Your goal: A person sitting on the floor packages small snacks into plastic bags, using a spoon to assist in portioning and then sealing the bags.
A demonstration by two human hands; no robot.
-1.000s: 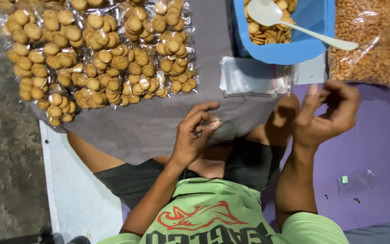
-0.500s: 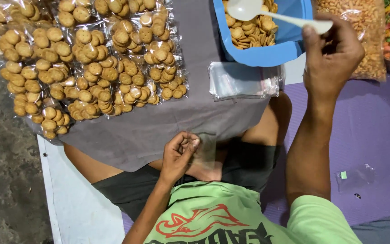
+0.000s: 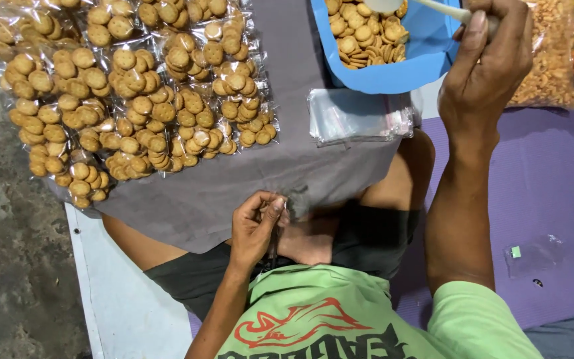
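Seen from the head camera, a seated person packs small round biscuits: the right hand point(image 3: 485, 66), fingers closed around the handle of a white spoon point(image 3: 433, 8), reaches over a blue tray point(image 3: 426, 63) heaped with loose biscuits point(image 3: 360, 33), while the left hand point(image 3: 255, 226) pinches what looks like a thin clear bag at the near edge of a grey board point(image 3: 287, 159) across the lap. The step appears to be scooping; the next would call for a level spoon carried down to the bag's mouth. A stack of empty clear bags point(image 3: 357, 116) lies just below the tray. Filled packets point(image 3: 121, 100) crowd the board's left half; open room lies along its near right part and on the purple mat point(image 3: 553, 186) beside the right forearm.
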